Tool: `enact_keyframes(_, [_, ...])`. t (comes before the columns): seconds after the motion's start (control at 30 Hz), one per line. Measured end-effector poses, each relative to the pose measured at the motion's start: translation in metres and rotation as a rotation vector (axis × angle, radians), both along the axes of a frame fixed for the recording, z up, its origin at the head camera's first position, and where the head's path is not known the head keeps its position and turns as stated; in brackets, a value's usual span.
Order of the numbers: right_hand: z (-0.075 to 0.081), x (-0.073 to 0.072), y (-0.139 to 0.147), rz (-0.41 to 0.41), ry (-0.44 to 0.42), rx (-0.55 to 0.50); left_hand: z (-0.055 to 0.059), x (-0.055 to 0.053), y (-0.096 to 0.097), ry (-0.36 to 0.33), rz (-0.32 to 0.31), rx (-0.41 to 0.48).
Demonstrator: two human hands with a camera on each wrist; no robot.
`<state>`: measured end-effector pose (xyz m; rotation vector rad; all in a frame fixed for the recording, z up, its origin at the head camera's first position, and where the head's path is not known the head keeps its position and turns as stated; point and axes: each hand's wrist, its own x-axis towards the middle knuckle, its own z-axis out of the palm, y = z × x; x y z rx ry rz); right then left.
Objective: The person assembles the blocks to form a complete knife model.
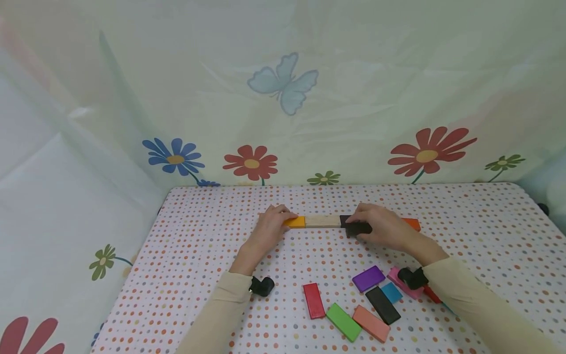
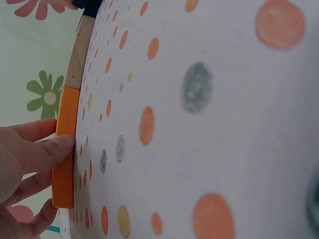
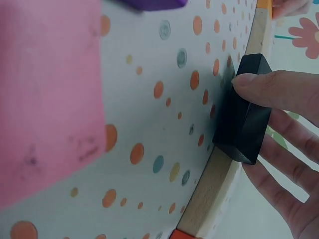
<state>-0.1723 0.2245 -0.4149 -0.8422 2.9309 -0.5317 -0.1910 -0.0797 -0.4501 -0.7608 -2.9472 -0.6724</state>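
In the head view, a row of blocks runs sideways across the polka-dot table. My left hand (image 1: 268,227) pinches the yellow-orange block (image 2: 64,149) at the row's left end between thumb and fingers. A plain wooden block (image 1: 323,221) adjoins it on the right. Farther right, my right hand (image 1: 381,227) grips a black block (image 3: 244,109), thumb on the near side and fingers on the far side. The black block looks slightly tilted against the row; whether it touches the table cannot be told. Another wooden block (image 3: 212,191) and an orange-red block (image 1: 411,224) continue the row.
Nearer the person lie loose blocks: red (image 1: 314,301), green (image 1: 344,322), salmon (image 1: 371,323), black (image 1: 382,305), blue (image 1: 391,293), purple (image 1: 368,279) and pink (image 1: 407,285). The right forearm partly covers another red block (image 1: 432,294). A flowered curtain (image 1: 353,123) hangs behind the table.
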Motion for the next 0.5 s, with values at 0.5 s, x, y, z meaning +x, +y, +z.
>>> enact_keyframes(0.5, [-0.0077,0.0028,-0.0058,-0.007,0.026,0.049,0.0001,0.0014,0.0001,0.019,0.002,-0.01])
